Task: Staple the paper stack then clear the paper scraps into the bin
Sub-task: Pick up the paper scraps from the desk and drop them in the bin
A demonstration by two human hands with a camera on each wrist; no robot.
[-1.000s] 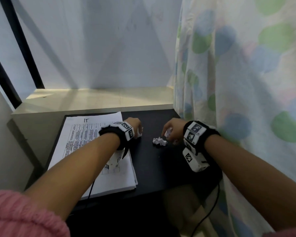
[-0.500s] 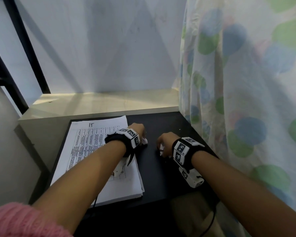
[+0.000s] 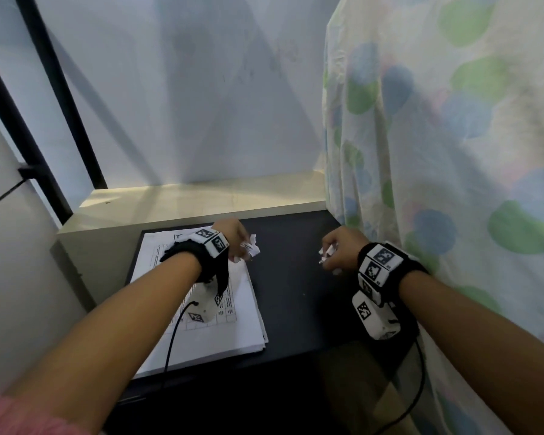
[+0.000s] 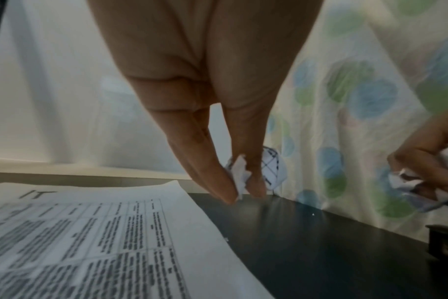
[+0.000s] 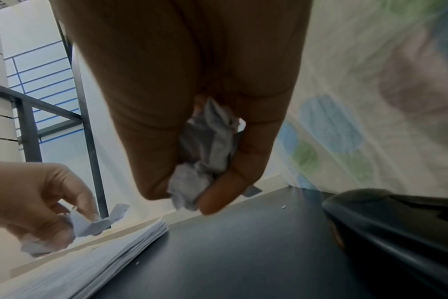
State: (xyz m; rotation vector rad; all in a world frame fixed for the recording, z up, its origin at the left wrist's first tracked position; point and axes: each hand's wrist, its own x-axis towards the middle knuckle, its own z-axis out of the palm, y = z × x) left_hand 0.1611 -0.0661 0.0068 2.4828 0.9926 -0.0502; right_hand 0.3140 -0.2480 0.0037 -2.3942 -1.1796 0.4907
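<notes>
both hands loaded: left hand (image 3: 233, 235) pinches crumpled white paper scraps (image 3: 251, 244), right hand (image 3: 339, 248) clamps another wad (image 5: 205, 149) above the black table (image 3: 296, 277), bin not in view

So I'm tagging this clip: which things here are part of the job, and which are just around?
Job: paper stack; scraps held in the left hand and the right hand; black stapler.
Just there: black desk, dotted curtain. No bin in view.
</notes>
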